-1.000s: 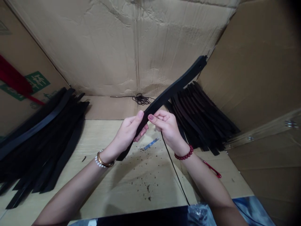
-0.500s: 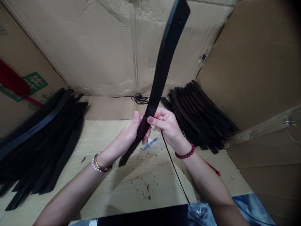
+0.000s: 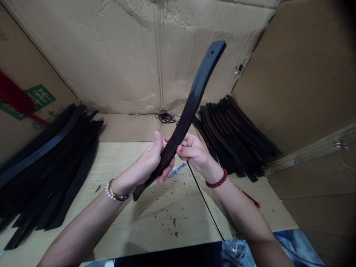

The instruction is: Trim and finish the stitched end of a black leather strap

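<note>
At 9 to 10 o'clock of the view, a red cloth (image 3: 15, 94) hangs in front of a green printed patch (image 3: 41, 94) on the cardboard wall. The left pile (image 3: 52, 167) of black strips lies between 8 and 9 o'clock. Just off the centre, toward 8 o'clock, the left hand (image 3: 150, 161) grasps the lower half of the black strip (image 3: 179, 133); its fingers wrap underneath, tips visible at the right edge, and the thumb extends along the left edge. A tangled cord bundle (image 3: 167, 117) rests between 10 and 11 o'clock.

The strip is held tilted above the pale table top (image 3: 119, 226). Its lower end points to 7 o'clock; its upper end, which has one hole, points to 1 o'clock. A blue-patterned piece (image 3: 177, 170) lies just below the centre, at 6 o'clock, with dark crumbs (image 3: 174, 221) farther out.

Toward 4 o'clock, the right hand (image 3: 197, 154) grips the strip's right edge, thumb on the near face, fingers bent behind. A black cord (image 3: 204, 202) descends from this hand toward 5 o'clock; whether the fingers also clamp it cannot be determined. The right pile (image 3: 236, 139) of strips occupies 3 o'clock. A red tool (image 3: 251, 198), partly hidden by the forearm, lies at 4 o'clock.
</note>
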